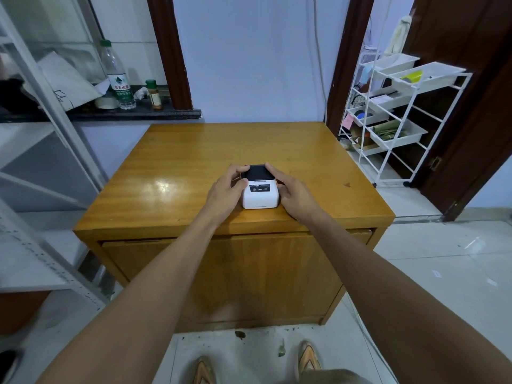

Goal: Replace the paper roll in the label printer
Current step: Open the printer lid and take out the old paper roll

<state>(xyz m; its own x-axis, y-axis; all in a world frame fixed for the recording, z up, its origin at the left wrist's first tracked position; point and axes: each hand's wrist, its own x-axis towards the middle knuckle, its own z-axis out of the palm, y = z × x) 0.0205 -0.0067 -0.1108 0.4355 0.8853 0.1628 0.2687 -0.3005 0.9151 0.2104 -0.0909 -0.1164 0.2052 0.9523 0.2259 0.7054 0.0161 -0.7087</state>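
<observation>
We gripped the label printer (260, 193), left hand (225, 194) at nine o'clock, right hand (294, 195) at three, fingers curled round its sides, black lid pointing twelve, label unreadable.

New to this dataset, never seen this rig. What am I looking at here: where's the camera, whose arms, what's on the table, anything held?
There is no robot: a person wears one wide-angle camera on the head, looking forward and down, so the two bare arms are their own. The wooden table carries a small white label printer with a dark lid, which looks closed. The left hand grips the printer's left side, fingers curled round it. The right hand holds its right side, index finger at the lid's corner. No spare paper roll is in sight. A white wire rack stands to the right.
</observation>
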